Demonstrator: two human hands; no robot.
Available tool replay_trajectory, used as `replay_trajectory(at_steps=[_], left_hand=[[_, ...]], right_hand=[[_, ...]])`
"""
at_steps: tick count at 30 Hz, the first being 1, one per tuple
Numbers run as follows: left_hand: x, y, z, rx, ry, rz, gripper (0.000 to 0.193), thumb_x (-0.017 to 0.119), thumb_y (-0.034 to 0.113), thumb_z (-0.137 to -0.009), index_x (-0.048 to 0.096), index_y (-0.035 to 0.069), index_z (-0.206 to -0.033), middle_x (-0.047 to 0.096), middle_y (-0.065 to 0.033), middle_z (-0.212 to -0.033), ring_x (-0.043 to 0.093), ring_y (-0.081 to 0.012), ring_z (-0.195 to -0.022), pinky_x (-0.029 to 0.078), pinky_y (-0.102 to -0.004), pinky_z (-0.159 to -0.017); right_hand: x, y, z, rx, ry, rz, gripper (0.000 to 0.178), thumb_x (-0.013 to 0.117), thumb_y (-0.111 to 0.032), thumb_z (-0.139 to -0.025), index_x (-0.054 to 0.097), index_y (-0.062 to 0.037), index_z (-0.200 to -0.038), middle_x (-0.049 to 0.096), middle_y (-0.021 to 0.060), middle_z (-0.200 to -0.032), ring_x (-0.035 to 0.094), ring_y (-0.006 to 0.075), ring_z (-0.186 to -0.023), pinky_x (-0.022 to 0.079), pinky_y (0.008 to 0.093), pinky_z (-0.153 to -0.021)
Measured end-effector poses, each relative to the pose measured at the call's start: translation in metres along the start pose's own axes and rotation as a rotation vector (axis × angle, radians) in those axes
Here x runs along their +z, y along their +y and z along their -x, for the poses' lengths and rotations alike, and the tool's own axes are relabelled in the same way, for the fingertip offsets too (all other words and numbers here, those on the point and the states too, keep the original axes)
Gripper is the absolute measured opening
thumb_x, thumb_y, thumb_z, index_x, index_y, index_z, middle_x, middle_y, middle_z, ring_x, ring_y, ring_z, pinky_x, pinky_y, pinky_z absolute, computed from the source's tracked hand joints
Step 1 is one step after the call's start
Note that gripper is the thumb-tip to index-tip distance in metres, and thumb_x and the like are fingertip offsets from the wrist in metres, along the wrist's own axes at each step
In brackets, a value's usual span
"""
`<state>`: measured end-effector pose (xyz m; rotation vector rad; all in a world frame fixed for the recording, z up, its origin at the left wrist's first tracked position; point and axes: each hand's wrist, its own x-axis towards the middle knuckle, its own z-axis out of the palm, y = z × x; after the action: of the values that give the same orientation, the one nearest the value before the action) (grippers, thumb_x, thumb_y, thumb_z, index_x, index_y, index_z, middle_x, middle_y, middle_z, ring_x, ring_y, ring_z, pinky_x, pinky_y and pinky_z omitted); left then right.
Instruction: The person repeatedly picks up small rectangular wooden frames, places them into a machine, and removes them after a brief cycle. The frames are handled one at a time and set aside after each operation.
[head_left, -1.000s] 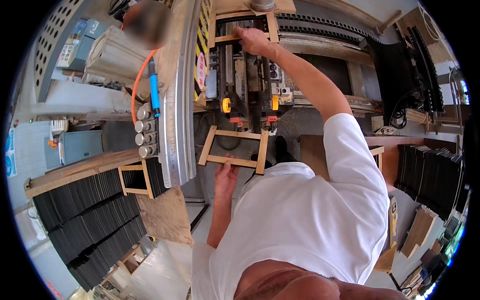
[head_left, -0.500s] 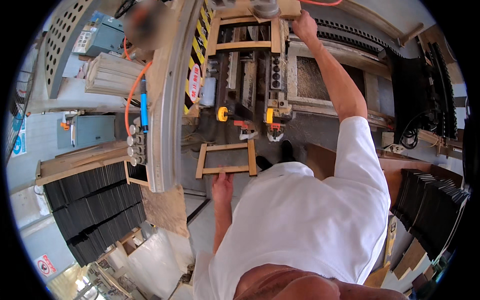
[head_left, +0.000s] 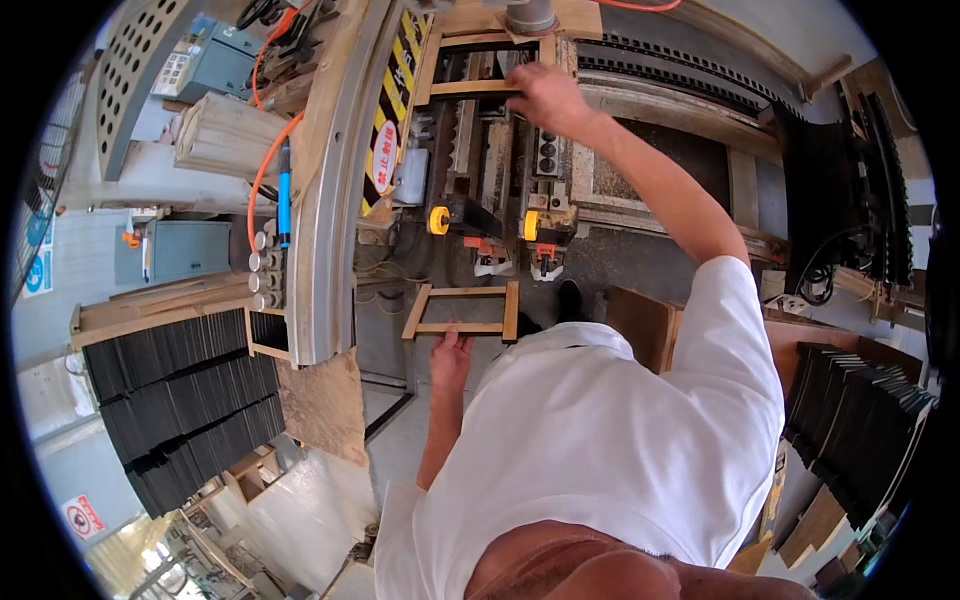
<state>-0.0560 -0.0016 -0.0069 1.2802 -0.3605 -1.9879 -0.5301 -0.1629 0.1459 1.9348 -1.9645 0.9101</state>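
My left hand (head_left: pixel 452 358) pinches the near rail of a small rectangular wooden frame (head_left: pixel 470 328), held level in front of my waist. Another wooden frame (head_left: pixel 470 88) lies on the machine bed farther off. Around this frame's near right corner my right hand (head_left: pixel 548 100) is curled, covering the joint, with fingertips on the near rail. Below that frame run the machine's two parallel rail assemblies (head_left: pixel 487 165), tipped with yellow knobs (head_left: pixel 438 220) and red clamps.
A long metal beam (head_left: pixel 335 200) with a striped warning strip stands at left. Black slats are stacked in a wooden rack (head_left: pixel 190 400) at lower left, and more black slats (head_left: pixel 850 425) at right. A brown panel (head_left: pixel 640 325) stands beside my right side.
My right hand has moved left and nearer, from the machine's far right side onto the near right corner of the frame there. The frame in my left hand has shifted slightly right.
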Motion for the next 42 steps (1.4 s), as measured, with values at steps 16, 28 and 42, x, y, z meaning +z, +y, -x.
replay_trajectory(at_steps=[16, 28, 42], left_hand=[[-0.046, 0.021, -0.019, -0.027, 0.044, -0.075, 0.019, 0.061, 0.011, -0.094, 0.057, 0.005, -0.111, 0.063, -0.0050, -0.105, 0.061, -0.0197, -0.100, 0.045, -0.0385, -0.095], [-0.043, 0.017, -0.045, 0.027, 0.040, -0.153, 0.022, 0.060, 0.005, -0.092, 0.056, 0.004, -0.113, 0.063, -0.0073, -0.103, 0.061, -0.0215, -0.099, 0.049, -0.0381, -0.093], [0.008, -0.006, -0.021, -0.027, 0.064, -0.294, 0.030, 0.061, 0.008, -0.093, 0.052, 0.002, -0.122, 0.060, -0.0093, -0.110, 0.059, -0.0225, -0.103, 0.046, -0.0411, -0.095]], right_hand=[[0.051, 0.005, -0.032, 0.144, -0.316, -0.094, 0.024, 0.066, -0.011, -0.075, 0.062, -0.0075, -0.098, 0.068, 0.0158, -0.090, 0.064, 0.0372, -0.090, 0.051, 0.0475, -0.078], [0.048, 0.000, -0.040, 0.118, -0.397, -0.110, 0.033, 0.060, -0.003, -0.075, 0.058, -0.0068, -0.108, 0.067, 0.0189, -0.093, 0.064, 0.0381, -0.094, 0.051, 0.0463, -0.079], [0.047, 0.020, -0.044, -0.009, -0.427, -0.192, 0.029, 0.068, -0.010, -0.076, 0.056, -0.0064, -0.103, 0.066, 0.0177, -0.094, 0.063, 0.0393, -0.094, 0.050, 0.0492, -0.076]])
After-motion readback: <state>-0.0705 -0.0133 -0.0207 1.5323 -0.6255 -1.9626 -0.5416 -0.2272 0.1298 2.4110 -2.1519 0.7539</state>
